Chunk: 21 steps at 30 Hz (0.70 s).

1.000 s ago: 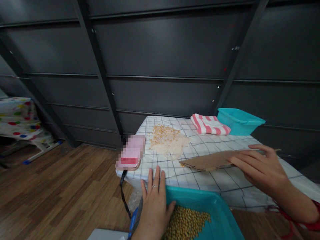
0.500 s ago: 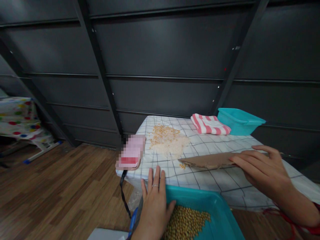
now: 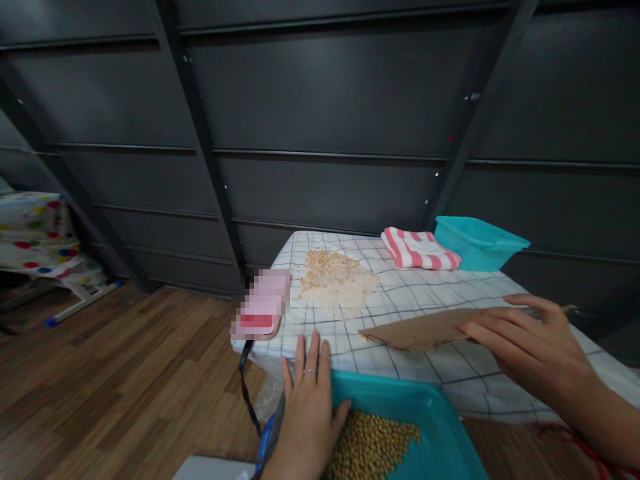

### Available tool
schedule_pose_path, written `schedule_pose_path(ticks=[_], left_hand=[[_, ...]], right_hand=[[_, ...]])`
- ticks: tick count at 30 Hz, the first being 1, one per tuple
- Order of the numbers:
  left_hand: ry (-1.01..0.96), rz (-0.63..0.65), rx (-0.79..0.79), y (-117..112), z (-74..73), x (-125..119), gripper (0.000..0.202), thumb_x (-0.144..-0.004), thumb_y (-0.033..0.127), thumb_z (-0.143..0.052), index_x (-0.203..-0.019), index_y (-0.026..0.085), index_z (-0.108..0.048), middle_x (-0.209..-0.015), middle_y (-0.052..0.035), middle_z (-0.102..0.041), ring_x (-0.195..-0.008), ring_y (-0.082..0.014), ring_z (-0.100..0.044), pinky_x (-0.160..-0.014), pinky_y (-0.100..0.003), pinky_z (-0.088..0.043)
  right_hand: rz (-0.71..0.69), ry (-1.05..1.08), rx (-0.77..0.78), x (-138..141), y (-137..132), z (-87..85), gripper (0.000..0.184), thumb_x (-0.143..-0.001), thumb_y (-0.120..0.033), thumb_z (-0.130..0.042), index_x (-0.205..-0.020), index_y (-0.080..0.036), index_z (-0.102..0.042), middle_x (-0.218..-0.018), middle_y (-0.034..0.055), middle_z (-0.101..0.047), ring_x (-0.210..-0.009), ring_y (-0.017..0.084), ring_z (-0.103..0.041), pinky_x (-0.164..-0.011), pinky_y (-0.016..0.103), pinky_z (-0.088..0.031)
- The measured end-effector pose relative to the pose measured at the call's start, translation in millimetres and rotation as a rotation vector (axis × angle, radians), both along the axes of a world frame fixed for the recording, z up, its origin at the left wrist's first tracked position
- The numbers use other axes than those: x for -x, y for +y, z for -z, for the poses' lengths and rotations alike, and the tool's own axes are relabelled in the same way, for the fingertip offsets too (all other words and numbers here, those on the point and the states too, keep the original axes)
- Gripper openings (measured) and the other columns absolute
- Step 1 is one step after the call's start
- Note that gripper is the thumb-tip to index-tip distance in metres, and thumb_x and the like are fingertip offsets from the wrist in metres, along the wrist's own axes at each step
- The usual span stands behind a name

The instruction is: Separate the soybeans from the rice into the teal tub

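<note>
My right hand (image 3: 530, 343) grips a flat piece of brown cardboard (image 3: 425, 328), its far end tilted low over the front of the checked tablecloth (image 3: 450, 293). A few yellow kernels show at the cardboard's left tip. My left hand (image 3: 307, 407) lies with fingers spread at the left rim of a teal tub (image 3: 400, 385); the thumb is inside the rim. Round greenish-brown beans (image 3: 373, 443) fill part of that tub. Beyond the cardboard, yellow kernels (image 3: 325, 263) and pale rice-like grains (image 3: 345, 293) are spread together on the cloth.
A pink phone (image 3: 263, 300) with a black strap rests at the table's left edge. At the back right are a folded pink-and-white striped towel (image 3: 420, 250) and a smaller teal basin (image 3: 480, 243). A dark panelled wall (image 3: 325, 100) stands behind the table.
The cardboard has moved slightly down toward the table's front edge, and its tip now covers most of the few kernels there. My left hand has stayed in place.
</note>
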<state>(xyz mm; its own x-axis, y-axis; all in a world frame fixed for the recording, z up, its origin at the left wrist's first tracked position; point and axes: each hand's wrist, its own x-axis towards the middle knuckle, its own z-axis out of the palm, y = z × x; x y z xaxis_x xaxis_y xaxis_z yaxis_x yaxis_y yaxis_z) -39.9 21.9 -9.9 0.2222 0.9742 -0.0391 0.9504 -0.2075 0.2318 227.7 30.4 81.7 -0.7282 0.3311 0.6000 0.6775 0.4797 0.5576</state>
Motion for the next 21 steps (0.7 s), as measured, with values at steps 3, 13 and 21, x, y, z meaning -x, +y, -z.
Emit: schedule_pose_path(ticks=[3, 13, 21], left_hand=[[-0.007, 0.002, -0.043, 0.2, 2.0, 0.3, 0.071, -0.068, 0.019, -0.048, -0.133, 0.008, -0.022, -0.142, -0.0119, -0.01, -0.128, -0.0351, -0.003, -0.1, -0.062, -0.014], [-0.029, 0.0, -0.043, -2.8, 4.3, -0.9, 0.07, -0.068, 0.018, -0.048, -0.133, 0.007, -0.025, -0.142, -0.0136, -0.013, -0.128, -0.0361, -0.005, -0.1, -0.062, -0.015], [-0.019, -0.003, -0.005, -1.0, -1.1, -2.3, 0.07, -0.069, 0.019, -0.048, -0.133, 0.006, -0.023, -0.142, -0.0133, -0.01, -0.128, -0.0358, -0.001, -0.1, -0.062, -0.012]], right_hand=[[0.001, 0.009, 0.019, -4.6, -3.5, 0.9, 0.024, -0.081, 0.0, -0.04, -0.088, -0.02, -0.05, -0.07, -0.0011, -0.065, -0.067, 0.013, -0.056, -0.074, 0.037, -0.037], [0.065, 0.066, 0.029, -6.1, -13.9, -2.0, 0.028, -0.079, -0.001, -0.036, -0.087, -0.023, -0.051, -0.069, -0.0027, -0.064, -0.065, 0.013, -0.056, -0.074, 0.036, -0.036], [0.065, 0.077, 0.117, 10.7, -23.3, 0.1, 0.032, -0.081, 0.0, -0.03, -0.084, -0.021, -0.053, -0.068, -0.0028, -0.061, -0.064, 0.013, -0.053, -0.075, 0.037, -0.034]])
